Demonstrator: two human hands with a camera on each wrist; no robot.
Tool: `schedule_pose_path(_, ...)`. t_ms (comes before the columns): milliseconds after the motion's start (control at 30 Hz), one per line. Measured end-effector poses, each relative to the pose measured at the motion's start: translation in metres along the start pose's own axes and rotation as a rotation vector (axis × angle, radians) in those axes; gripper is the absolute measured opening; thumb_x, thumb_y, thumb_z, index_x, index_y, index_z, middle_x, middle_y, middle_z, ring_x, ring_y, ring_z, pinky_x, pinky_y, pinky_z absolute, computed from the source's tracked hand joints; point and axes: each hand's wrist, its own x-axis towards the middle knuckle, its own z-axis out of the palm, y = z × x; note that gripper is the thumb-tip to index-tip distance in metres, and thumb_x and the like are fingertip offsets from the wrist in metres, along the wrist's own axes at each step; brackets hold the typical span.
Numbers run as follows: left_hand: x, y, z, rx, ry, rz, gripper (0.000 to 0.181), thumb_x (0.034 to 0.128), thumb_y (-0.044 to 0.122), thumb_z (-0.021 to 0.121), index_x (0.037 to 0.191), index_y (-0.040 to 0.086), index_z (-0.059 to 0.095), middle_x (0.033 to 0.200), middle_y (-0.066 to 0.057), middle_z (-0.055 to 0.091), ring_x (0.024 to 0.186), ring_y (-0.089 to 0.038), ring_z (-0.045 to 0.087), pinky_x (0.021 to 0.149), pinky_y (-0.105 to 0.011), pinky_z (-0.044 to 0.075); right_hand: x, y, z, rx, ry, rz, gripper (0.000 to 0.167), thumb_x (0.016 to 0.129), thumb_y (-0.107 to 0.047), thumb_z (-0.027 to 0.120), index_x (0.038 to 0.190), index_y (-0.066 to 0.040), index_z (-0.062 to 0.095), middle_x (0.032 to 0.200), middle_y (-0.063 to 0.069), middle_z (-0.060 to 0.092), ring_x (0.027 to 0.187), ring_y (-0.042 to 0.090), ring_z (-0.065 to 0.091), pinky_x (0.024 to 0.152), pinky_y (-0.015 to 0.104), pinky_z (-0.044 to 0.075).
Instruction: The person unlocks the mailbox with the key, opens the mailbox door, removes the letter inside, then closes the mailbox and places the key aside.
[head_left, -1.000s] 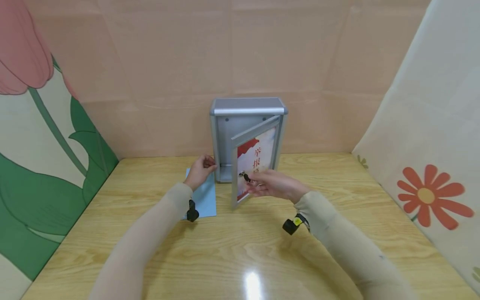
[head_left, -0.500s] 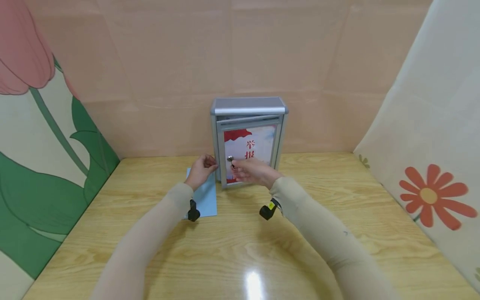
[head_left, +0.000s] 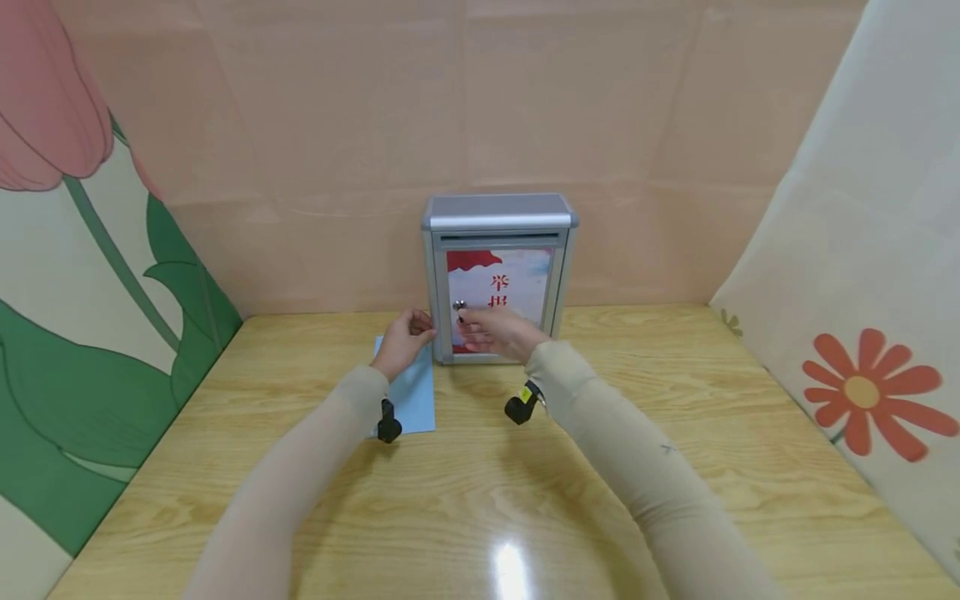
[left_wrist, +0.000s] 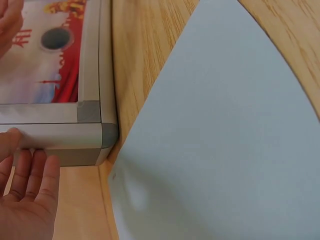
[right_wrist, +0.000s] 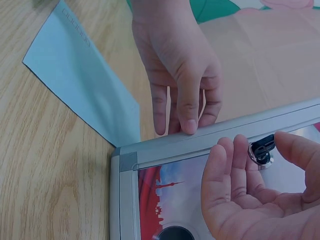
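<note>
A grey metal letterbox (head_left: 495, 212) stands upright against the back wall, its printed front door (head_left: 525, 275) flush with the frame. My right hand (head_left: 497, 332) is in front of the door; its thumb and fingers pinch a black-headed key (right_wrist: 263, 146) at the round lock (right_wrist: 261, 159) on the door's left side. How deep the key sits is hidden. My left hand (head_left: 405, 342) rests against the box's left side, thumb on the frame edge and fingers fairly straight along the side. A light blue sheet or folder (left_wrist: 215, 115) lies below that hand, beside the box.
The wooden table (head_left: 450, 500) carries the box near its back edge, close to the pink-covered wall (head_left: 337, 167). Flower-printed panels stand left and right. A small black camera (head_left: 519, 408) is strapped to the right wrist, another (head_left: 388, 427) to the left.
The letterbox door has swung from wide open to flush with the frame. My right hand has moved left with it, still holding the key. My left hand has stayed at the box's side.
</note>
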Motion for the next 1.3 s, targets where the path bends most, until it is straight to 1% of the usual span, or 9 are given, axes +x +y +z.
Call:
schedule_pose_path(233, 0.000, -0.001, 0.001, -0.011, 0.005, 0.009, 0.022, 0.0948, 0.016, 0.063, 0.111, 0.004, 0.053, 0.109, -0.012, 0.058, 0.103, -0.025, 0.057, 0.088, -0.037, 0.048, 0.002, -0.002, 0.001, 0.016, 0.014, 0.014, 0.042, 0.099, -0.023, 0.056, 0.136, -0.004, 0.048, 0.139, 0.019, 0.052, 0.129, 0.031, 0.049, 0.101, 0.036, 0.047)
schedule_pose_path(400, 0.000, -0.001, 0.001, -0.010, 0.007, 0.009, 0.022, 0.0950, 0.016, 0.062, 0.111, 0.004, 0.053, 0.109, -0.012, 0.059, 0.104, -0.026, 0.057, 0.089, -0.038, 0.048, 0.002, -0.001, 0.002, 0.026, 0.019, 0.012, 0.040, 0.099, -0.023, 0.057, 0.133, -0.004, 0.050, 0.136, 0.019, 0.054, 0.118, 0.027, 0.056, 0.103, 0.037, 0.045)
schedule_pose_path(567, -0.001, 0.001, 0.001, -0.010, 0.007, 0.015, 0.023, 0.0947, 0.015, 0.063, 0.112, 0.003, 0.053, 0.109, -0.013, 0.059, 0.103, -0.026, 0.058, 0.090, -0.037, 0.048, 0.002, 0.000, 0.010, 0.013, 0.062, -0.019, 0.029, 0.097, -0.018, 0.058, 0.121, -0.003, 0.053, 0.115, 0.013, 0.059, 0.091, 0.017, 0.059, 0.096, 0.034, 0.049)
schedule_pose_path(667, -0.001, 0.001, 0.001, -0.010, 0.012, 0.024, 0.023, 0.0945, 0.014, 0.063, 0.112, 0.002, 0.053, 0.109, -0.014, 0.059, 0.103, -0.027, 0.058, 0.090, -0.038, 0.048, 0.002, 0.001, 0.017, -0.011, 0.103, -0.047, 0.024, 0.096, -0.016, 0.058, 0.115, 0.000, 0.056, 0.101, 0.010, 0.059, 0.079, 0.014, 0.058, 0.091, 0.033, 0.050)
schedule_pose_path(767, -0.002, 0.002, 0.002, -0.012, 0.015, 0.028, 0.024, 0.0945, 0.013, 0.063, 0.112, 0.001, 0.053, 0.110, -0.014, 0.059, 0.103, -0.027, 0.058, 0.089, -0.038, 0.048, 0.002, 0.001, 0.021, -0.042, 0.135, -0.069, 0.027, 0.096, -0.015, 0.058, 0.115, 0.004, 0.058, 0.094, 0.010, 0.060, 0.074, 0.013, 0.058, 0.093, 0.037, 0.050)
schedule_pose_path(933, -0.002, 0.002, 0.001, -0.008, 0.013, 0.024, 0.024, 0.0945, 0.013, 0.063, 0.113, 0.001, 0.053, 0.110, -0.015, 0.058, 0.103, -0.027, 0.057, 0.090, -0.038, 0.048, 0.001, 0.000, 0.023, -0.070, 0.147, -0.076, 0.031, 0.097, -0.014, 0.057, 0.119, 0.008, 0.058, 0.095, 0.012, 0.060, 0.076, 0.015, 0.058, 0.101, 0.042, 0.046)
schedule_pose_path(1100, -0.002, 0.001, 0.001, 0.005, 0.011, 0.020, 0.024, 0.0948, 0.014, 0.062, 0.113, 0.001, 0.053, 0.110, -0.014, 0.059, 0.103, -0.026, 0.057, 0.089, -0.037, 0.048, 0.001, 0.000, 0.024, 0.036, 0.141, -0.066, 0.027, 0.098, -0.013, 0.055, 0.118, 0.006, 0.057, 0.100, 0.014, 0.059, 0.081, 0.017, 0.058, 0.102, 0.040, 0.046)
schedule_pose_path(1200, -0.001, 0.001, 0.001, 0.008, 0.014, 0.017, 0.024, 0.0950, 0.015, 0.062, 0.112, 0.002, 0.053, 0.110, -0.013, 0.059, 0.103, -0.026, 0.057, 0.090, -0.038, 0.048, 0.002, 0.000, 0.023, 0.146, 0.118, -0.054, 0.019, 0.100, -0.011, 0.052, 0.111, 0.003, 0.056, 0.099, 0.012, 0.057, 0.081, 0.017, 0.057, 0.105, 0.039, 0.043)
schedule_pose_path(1300, -0.001, 0.001, 0.001, 0.010, 0.017, 0.025, 0.024, 0.0949, 0.014, 0.062, 0.112, 0.001, 0.053, 0.110, -0.014, 0.059, 0.103, -0.027, 0.057, 0.091, -0.038, 0.048, 0.004, 0.000, 0.022, 0.223, 0.100, -0.040, 0.012, 0.100, -0.009, 0.049, 0.105, 0.000, 0.056, 0.095, 0.010, 0.056, 0.080, 0.015, 0.056, 0.106, 0.038, 0.041)
